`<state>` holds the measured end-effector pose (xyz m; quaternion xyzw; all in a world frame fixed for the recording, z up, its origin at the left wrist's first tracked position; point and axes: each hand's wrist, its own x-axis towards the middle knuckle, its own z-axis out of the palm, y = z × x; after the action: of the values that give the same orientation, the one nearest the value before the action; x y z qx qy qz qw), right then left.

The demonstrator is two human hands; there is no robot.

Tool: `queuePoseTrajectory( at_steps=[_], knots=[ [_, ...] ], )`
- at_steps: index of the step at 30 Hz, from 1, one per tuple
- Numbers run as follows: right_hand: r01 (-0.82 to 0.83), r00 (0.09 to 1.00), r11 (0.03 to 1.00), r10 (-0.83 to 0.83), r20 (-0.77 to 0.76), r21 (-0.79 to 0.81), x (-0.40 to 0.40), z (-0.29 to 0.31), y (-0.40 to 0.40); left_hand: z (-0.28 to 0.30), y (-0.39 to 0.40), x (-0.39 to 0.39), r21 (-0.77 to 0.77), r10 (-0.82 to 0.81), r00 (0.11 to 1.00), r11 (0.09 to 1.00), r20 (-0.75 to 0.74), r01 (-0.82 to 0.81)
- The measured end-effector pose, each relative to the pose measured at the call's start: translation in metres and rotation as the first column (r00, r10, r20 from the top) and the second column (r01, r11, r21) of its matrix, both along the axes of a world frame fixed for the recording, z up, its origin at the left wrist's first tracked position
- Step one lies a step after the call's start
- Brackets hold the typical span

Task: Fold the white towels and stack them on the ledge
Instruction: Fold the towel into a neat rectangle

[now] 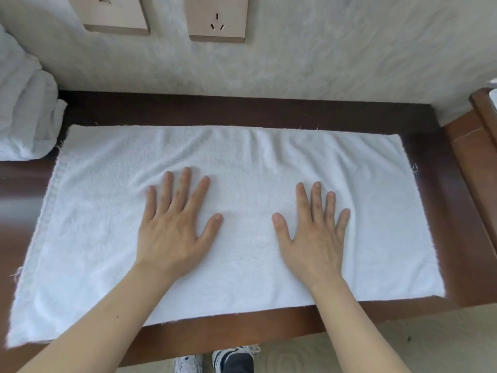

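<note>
**Two flat hands on the towel**

We are looking down at a white towel [107, 238] lying spread out on the dark wooden ledge [242, 111]. We are pressing our left hand [174, 224] and our right hand [314, 232] flat on its middle, side by side but apart. All our fingers are lying straight and spread, grasping nothing. A pile of white towels [24, 109] is sitting at the far left of the ledge. A wall socket [217, 17] is hanging above.
</note>
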<state>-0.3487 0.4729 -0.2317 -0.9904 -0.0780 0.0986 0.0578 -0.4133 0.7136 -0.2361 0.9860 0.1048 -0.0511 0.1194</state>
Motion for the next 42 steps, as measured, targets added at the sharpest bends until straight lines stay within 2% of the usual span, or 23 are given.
queuePoseTrajectory(
  at_steps=[3, 6, 12, 15, 17, 20, 23, 25, 28, 33, 38, 42],
  knots=[
    [-0.069, 0.997, 0.997, 0.067, 0.050, 0.044, 0.014, -0.001, 0.023, 0.002, -0.011, 0.025, 0.000, -0.056, 0.998, 0.998, 0.033, 0.056],
    [-0.115, 0.993, 0.993, 0.115, 0.029, 0.015, 0.030, -0.006, 0.024, 0.001, 0.004, 0.049, 0.037, -0.041, 0.999, 0.998, -0.025, 0.042],
    [0.056, 0.998, 0.998, -0.055, 0.029, -0.028, 0.063, -0.006, -0.054, 0.000, 0.071, 0.049, 0.063, 0.128, 0.991, 0.990, -0.049, -0.125],
    [0.141, 0.990, 0.989, -0.141, 0.005, -0.041, 0.083, 0.000, -0.069, 0.006, 0.076, 0.058, 0.058, 0.191, 0.978, 0.981, -0.079, -0.187],
    [0.114, 0.993, 0.993, -0.113, 0.015, -0.025, 0.090, 0.002, -0.057, 0.008, 0.051, 0.066, 0.029, 0.149, 0.987, 0.989, -0.063, -0.148],
    [-0.042, 0.998, 0.998, 0.040, 0.055, 0.049, 0.096, 0.001, -0.014, 0.009, -0.009, 0.084, -0.042, 0.000, 1.000, 0.999, 0.029, 0.001],
    [-0.156, 0.987, 0.986, 0.153, 0.053, 0.062, 0.097, -0.005, 0.021, 0.006, -0.057, 0.101, 0.035, -0.135, 0.987, 0.991, 0.088, 0.132],
    [-0.180, 0.982, 0.983, 0.179, 0.059, 0.023, 0.099, -0.010, 0.022, 0.002, -0.060, 0.106, 0.108, -0.151, 0.988, 0.983, 0.044, 0.146],
    [-0.145, 0.987, 0.989, 0.143, 0.075, 0.018, 0.107, -0.013, 0.001, -0.004, -0.029, 0.103, 0.131, -0.060, 0.997, 0.990, 0.039, 0.055],
    [-0.069, 0.996, 0.998, 0.070, 0.063, -0.017, 0.125, -0.014, -0.038, 0.000, 0.026, 0.091, 0.048, 0.106, 0.994, 0.993, 0.008, -0.106],
    [0.021, 0.998, 0.999, -0.019, 0.057, -0.027, 0.141, -0.012, -0.073, 0.004, 0.053, 0.079, -0.152, 0.237, 0.969, 0.962, 0.063, -0.226],
    [0.052, 0.997, 0.998, -0.051, 0.056, -0.030, 0.147, -0.012, -0.086, -0.003, 0.092, 0.057, -0.005, 0.268, 0.963, 0.963, -0.014, -0.268]
  ],
)
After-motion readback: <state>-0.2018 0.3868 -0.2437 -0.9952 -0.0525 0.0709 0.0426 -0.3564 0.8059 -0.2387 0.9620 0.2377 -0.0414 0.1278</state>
